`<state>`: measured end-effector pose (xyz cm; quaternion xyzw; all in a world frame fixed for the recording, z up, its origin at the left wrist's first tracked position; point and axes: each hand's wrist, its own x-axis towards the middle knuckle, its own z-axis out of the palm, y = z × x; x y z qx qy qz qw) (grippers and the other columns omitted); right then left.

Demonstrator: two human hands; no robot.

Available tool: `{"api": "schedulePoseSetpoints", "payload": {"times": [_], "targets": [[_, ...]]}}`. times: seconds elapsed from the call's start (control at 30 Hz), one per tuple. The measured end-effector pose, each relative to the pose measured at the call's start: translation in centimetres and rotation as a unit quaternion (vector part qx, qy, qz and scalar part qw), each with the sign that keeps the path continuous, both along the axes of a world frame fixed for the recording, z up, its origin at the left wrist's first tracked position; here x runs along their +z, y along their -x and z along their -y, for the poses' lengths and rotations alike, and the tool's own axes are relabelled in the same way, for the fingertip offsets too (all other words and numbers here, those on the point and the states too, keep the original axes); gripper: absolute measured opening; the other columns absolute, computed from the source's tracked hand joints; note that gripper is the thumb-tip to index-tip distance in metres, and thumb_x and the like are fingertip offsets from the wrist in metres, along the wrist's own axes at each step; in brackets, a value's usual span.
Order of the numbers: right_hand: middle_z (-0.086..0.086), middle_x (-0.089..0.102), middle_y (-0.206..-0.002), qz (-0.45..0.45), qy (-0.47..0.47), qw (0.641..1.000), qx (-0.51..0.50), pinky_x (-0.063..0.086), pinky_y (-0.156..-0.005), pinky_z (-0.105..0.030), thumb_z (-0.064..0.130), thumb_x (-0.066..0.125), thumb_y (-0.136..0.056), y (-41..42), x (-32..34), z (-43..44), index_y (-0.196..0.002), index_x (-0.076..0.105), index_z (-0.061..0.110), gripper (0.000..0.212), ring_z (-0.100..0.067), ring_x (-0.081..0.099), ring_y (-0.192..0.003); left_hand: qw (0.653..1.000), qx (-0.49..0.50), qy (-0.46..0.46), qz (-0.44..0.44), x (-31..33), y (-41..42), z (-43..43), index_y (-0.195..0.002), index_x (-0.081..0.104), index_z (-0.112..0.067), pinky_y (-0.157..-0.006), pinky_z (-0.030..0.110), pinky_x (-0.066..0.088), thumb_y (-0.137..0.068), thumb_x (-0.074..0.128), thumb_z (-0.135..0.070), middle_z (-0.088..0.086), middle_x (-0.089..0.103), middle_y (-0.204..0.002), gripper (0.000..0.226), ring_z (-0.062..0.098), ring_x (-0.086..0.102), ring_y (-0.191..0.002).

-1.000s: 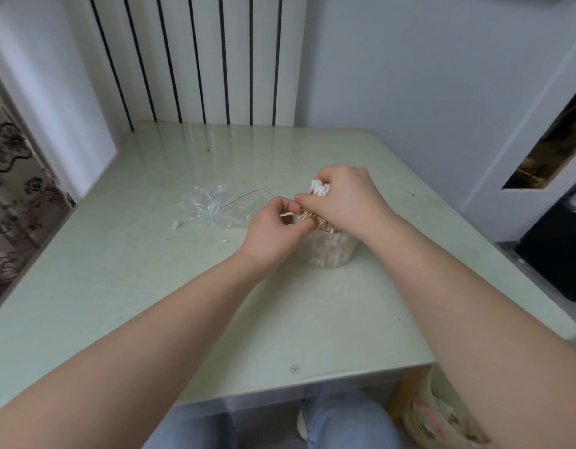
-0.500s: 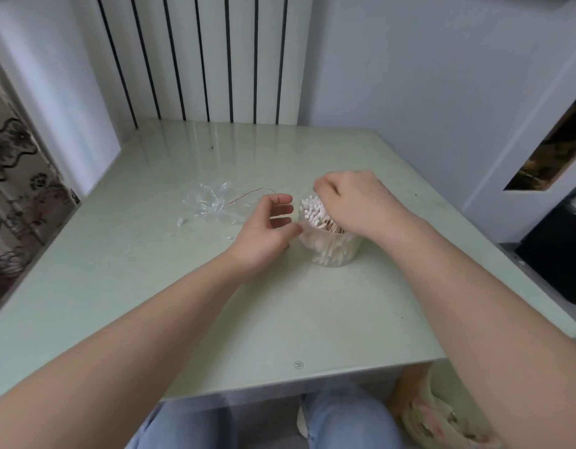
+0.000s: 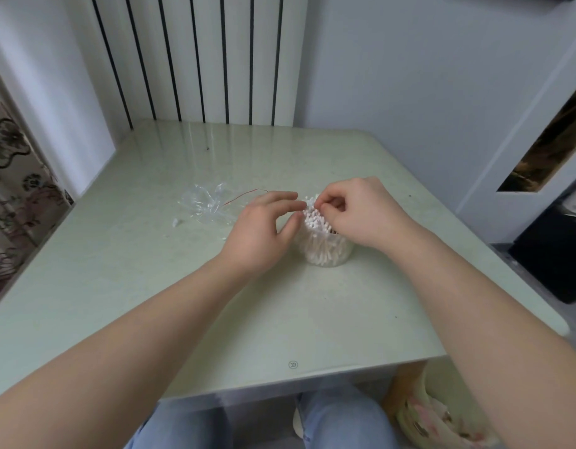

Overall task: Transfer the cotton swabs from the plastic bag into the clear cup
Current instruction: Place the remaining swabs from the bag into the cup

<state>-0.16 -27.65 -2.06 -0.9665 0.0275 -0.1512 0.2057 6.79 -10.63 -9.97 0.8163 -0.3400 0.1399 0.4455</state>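
A clear cup (image 3: 327,254) stands on the table, packed with cotton swabs (image 3: 312,217) whose white tips stick up above its rim. My right hand (image 3: 361,212) hovers over the cup from the right, its fingers curled, with thumb and forefinger pinching at the swab tips. Left of the cup is my left hand (image 3: 264,230), fingers relaxed and stretched toward the swabs, its thumb against the cup's upper side. The crumpled plastic bag (image 3: 207,205) lies flat on the table further left; no swabs show inside it.
A thin red twist tie (image 3: 244,196) lies by the bag, and a small white scrap (image 3: 177,222) sits to its left. The pale green table (image 3: 150,286) meets a radiator wall behind. A black bin (image 3: 552,254) stands on the floor at right.
A second ago both hands held a swab bundle above the cup. The bundle now stands in the cup, the left hand has let go, and the right hand stays at the tips.
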Motion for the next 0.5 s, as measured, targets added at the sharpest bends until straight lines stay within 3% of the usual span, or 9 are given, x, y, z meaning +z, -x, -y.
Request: {"api": "schedulePoseSetpoints", "payload": {"times": [0.1,0.17,0.2,0.27,0.3,0.37,0.43,0.5], "targets": [[0.005,0.073,-0.086,0.015,-0.005,1.000,0.023,0.048,-0.079,-0.025,0.024,0.065,-0.089,0.6,-0.4,0.3,-0.097,0.078,0.029,0.015,-0.011,0.063,-0.082,0.999,0.028,0.017,-0.027,0.8,0.0,0.6,-0.110,0.077,-0.032,-0.100,0.026,0.046,-0.095,0.068,-0.036,-0.011,0.066,-0.123,0.019,0.006,0.057,-0.119],[0.006,0.071,-0.089,0.010,-0.002,0.999,0.041,0.044,-0.082,-0.022,0.030,0.069,-0.089,0.8,-0.9,0.5,-0.102,0.078,0.028,0.016,-0.012,0.062,-0.091,0.991,0.041,0.049,-0.115,1.5,-0.1,1.2,-0.098,0.079,-0.034,-0.094,0.012,0.039,-0.090,0.074,-0.033,-0.023,0.065,-0.106,0.010,-0.001,0.055,-0.111],[0.005,0.069,-0.088,0.000,0.001,0.999,0.044,0.043,-0.083,-0.021,0.031,0.068,-0.090,0.9,-1.1,0.6,-0.104,0.078,0.028,0.018,-0.012,0.061,-0.095,0.983,0.042,0.065,-0.169,1.7,-0.2,1.5,-0.090,0.079,-0.034,-0.089,0.013,0.040,-0.087,0.076,-0.032,-0.023,0.067,-0.098,0.005,0.000,0.057,-0.106],[0.002,0.069,-0.095,-0.027,0.021,0.998,0.052,0.041,-0.093,-0.023,0.030,0.061,-0.095,0.8,-1.4,0.7,-0.112,0.076,0.030,0.022,-0.012,0.055,-0.110,0.964,0.041,0.087,-0.249,1.8,-0.7,1.9,-0.079,0.078,-0.032,-0.078,0.023,0.044,-0.079,0.077,-0.035,-0.008,0.074,-0.086,0.004,0.006,0.060,-0.088],[0.002,0.070,-0.103,-0.043,0.036,0.997,0.055,0.038,-0.101,-0.026,0.029,0.057,-0.098,0.8,-1.4,0.8,-0.116,0.074,0.029,0.025,-0.013,0.050,-0.119,0.958,0.043,0.089,-0.270,1.8,-0.9,2.1,-0.078,0.079,-0.031,-0.071,0.026,0.043,-0.077,0.076,-0.037,0.000,0.073,-0.082,0.006,0.010,0.059,-0.077],[0.004,0.065,-0.123,-0.063,0.056,0.995,0.060,0.030,-0.113,-0.037,0.029,0.051,-0.101,0.8,-1.5,0.9,-0.127,0.068,0.029,0.030,-0.013,0.040,-0.134,0.958,0.048,0.087,-0.269,1.9,-0.9,2.2,-0.085,0.079,-0.030,-0.069,0.027,0.044,-0.083,0.074,-0.035,-0.003,0.069,-0.076,0.008,0.013,0.056,-0.072],[0.005,0.055,-0.144,-0.049,0.062,0.995,0.068,0.024,-0.118,-0.042,0.039,0.047,-0.100,0.9,-1.9,1.3,-0.139,0.057,0.030,0.041,-0.008,0.030,-0.145,0.965,0.040,0.096,-0.241,2.0,-0.7,2.2,-0.105,0.076,-0.029,-0.083,0.029,0.051,-0.092,0.068,-0.036,-0.013,0.071,-0.097,0.017,0.012,0.064,-0.092],[0.006,0.033,-0.161,-0.054,0.085,0.992,0.080,0.018,-0.121,-0.043,0.061,0.038,-0.091,1.1,-2.4,1.8,-0.152,0.039,0.030,0.068,-0.005,0.016,-0.152,0.966,0.028,0.089,-0.239,2.0,-0.4,2.1,-0.128,0.064,-0.026,-0.098,0.031,0.050,-0.094,0.066,-0.040,-0.011,0.065,-0.125,0.037,0.012,0.062,-0.112]]}}
